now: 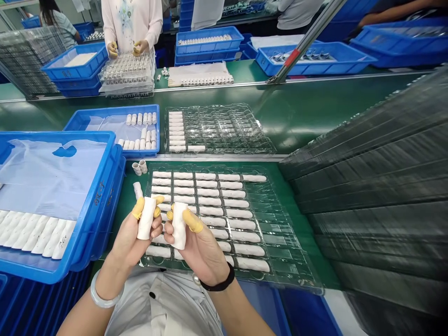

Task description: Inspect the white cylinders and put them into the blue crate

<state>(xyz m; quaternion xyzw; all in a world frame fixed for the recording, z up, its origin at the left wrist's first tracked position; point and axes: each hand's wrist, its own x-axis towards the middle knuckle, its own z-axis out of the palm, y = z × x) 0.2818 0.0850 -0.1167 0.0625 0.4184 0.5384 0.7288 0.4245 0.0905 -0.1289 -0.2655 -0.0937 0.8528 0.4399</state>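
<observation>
My left hand (135,231), with yellow finger cots on some fingertips, grips a white cylindrical piece (147,218) held nearly upright. A similar white piece (179,226), slightly bumpy along its side, is pinched in my right hand (196,240). The two pieces are close together but apart. Both hands are over the near left part of a clear plastic tray (280,242), whose left columns hold rows of white pieces lying flat. Another white piece (137,190) stands tilted just behind my left hand. Two short hollow white tubes (136,168) stand by the tray's far left corner.
At left, a stacked blue bin (94,196) holds a row of white pieces on a sheet. Beyond are another blue bin (158,135) and a partly filled clear tray (224,128). Tall stacked trays (378,186) rise at right. A co-worker (133,23) handles trays across the line.
</observation>
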